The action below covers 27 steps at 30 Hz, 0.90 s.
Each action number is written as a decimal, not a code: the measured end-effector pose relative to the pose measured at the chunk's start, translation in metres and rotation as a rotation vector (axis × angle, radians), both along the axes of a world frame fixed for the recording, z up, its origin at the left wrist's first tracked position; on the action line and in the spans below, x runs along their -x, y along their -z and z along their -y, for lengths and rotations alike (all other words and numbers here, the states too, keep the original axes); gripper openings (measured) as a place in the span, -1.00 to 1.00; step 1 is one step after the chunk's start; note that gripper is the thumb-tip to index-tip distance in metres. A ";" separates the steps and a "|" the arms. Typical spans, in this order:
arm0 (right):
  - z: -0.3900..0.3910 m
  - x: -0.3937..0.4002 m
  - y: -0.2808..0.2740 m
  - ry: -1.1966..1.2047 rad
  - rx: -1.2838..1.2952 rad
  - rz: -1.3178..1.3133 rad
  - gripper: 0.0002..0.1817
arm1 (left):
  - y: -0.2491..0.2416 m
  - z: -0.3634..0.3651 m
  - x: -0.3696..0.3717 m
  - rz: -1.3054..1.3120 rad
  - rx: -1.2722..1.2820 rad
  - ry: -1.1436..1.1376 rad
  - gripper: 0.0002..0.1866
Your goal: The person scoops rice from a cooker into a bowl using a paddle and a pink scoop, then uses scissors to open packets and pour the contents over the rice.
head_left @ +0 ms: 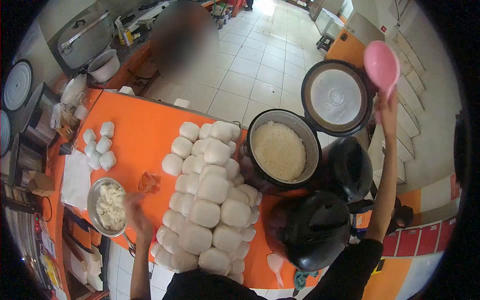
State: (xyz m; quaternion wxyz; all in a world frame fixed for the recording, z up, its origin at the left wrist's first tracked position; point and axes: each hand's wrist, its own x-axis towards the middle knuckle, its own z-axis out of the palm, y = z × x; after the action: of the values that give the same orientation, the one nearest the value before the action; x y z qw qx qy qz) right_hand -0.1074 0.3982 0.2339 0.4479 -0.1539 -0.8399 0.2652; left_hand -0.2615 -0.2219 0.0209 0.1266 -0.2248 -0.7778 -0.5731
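Note:
My right hand (386, 107) is raised high at the right, closed around the handle of a pink plastic dipper (381, 64). Below and left of it stands an open rice cooker (256, 125) full of cooked rice (279, 151), its round lid (336, 97) tipped back. At the left, my left hand (138, 216) is smeared by motion beside the rim of a metal bowl (91, 212). White rice (111, 206) fills much of that bowl. Whether the left fingers touch the rim cannot be made out.
Rounded white wrapped parcels (205, 212) are piled mid-table, with several smaller ones (104, 145) at the left. White sheets (76, 180) and a small orange packet (149, 183) lie near the bowl. Black lidded containers (307, 230) and a pale rice paddle (275, 267) are at the right. Another person stands beyond.

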 end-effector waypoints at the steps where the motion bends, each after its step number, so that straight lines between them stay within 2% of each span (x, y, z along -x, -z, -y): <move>1: 0.026 0.002 0.004 0.054 -0.223 0.151 -0.71 | -0.008 -0.022 0.011 0.058 0.007 0.227 -0.76; 3: 0.078 0.003 0.013 0.113 0.007 0.762 -0.79 | -0.037 -0.089 0.014 0.010 0.229 0.403 -0.78; 4: 0.056 0.000 0.046 -0.372 -0.497 0.686 -0.74 | -0.045 -0.125 0.015 0.038 0.164 0.532 -0.79; 5: 0.058 0.009 0.077 -0.374 -0.584 1.020 -0.69 | -0.041 -0.154 0.017 0.156 0.068 0.647 -0.77; 6: 0.101 0.024 0.067 -0.336 -0.541 1.370 -0.75 | -0.027 -0.184 0.019 0.148 0.006 0.690 -0.72; 8: 0.120 0.027 0.114 0.080 -0.316 1.187 -0.72 | -0.015 -0.236 0.018 0.154 0.007 0.618 -0.66; 11: 0.125 0.049 0.132 0.255 -0.165 1.212 -0.67 | 0.024 -0.290 0.019 0.205 0.029 0.399 -0.55; 14: 0.119 0.060 0.143 0.179 -0.158 1.260 -0.65 | 0.033 -0.307 0.022 0.366 -0.034 0.431 -0.45; 18: 0.094 0.062 0.151 0.037 -0.184 1.298 -0.64 | 0.024 -0.306 0.016 0.403 -0.163 0.477 -0.40; 21: 0.085 0.064 0.167 0.047 -0.214 1.288 -0.68 | 0.027 -0.306 0.021 0.467 -0.194 0.499 -0.41; 24: 0.081 0.063 0.159 -0.158 -0.211 1.304 -0.63 | 0.036 -0.308 0.026 0.535 -0.190 0.514 -0.44; 27: 0.082 0.067 0.161 -0.081 0.003 1.472 -0.64 | 0.039 -0.312 0.028 0.588 -0.208 0.488 -0.47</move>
State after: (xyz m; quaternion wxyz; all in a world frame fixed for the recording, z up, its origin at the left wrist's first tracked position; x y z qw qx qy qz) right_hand -0.1739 0.3164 0.0724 -0.2422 -0.2613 -0.9278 0.1107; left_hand -0.2890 0.0898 -0.0184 -0.2192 -0.2152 -0.6423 -0.7022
